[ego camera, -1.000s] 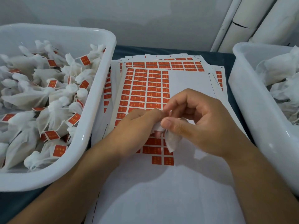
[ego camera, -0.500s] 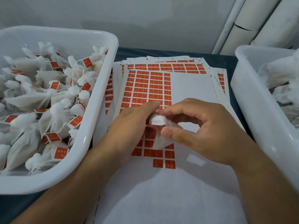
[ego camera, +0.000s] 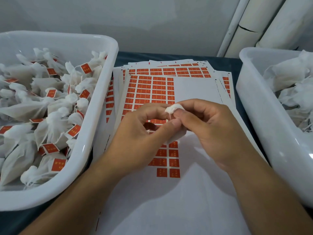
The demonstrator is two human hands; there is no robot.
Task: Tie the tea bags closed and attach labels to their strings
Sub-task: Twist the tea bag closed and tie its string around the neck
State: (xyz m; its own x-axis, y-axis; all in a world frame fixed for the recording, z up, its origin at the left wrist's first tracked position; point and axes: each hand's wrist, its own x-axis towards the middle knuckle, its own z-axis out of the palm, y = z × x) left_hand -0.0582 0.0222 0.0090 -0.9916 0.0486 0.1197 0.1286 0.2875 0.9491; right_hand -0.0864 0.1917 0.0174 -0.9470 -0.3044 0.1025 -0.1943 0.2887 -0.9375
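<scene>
I see left hand (ego camera: 140, 133) and right hand (ego camera: 208, 126) pinching tea bag (ego camera: 173, 108) neck | cinching it closed | label sheet (ego camera: 152, 92) at 12 o'clock

Just one head cam, looking forward and down, close over the table (ego camera: 220, 60) against the wall (ego camera: 152, 22).
</scene>
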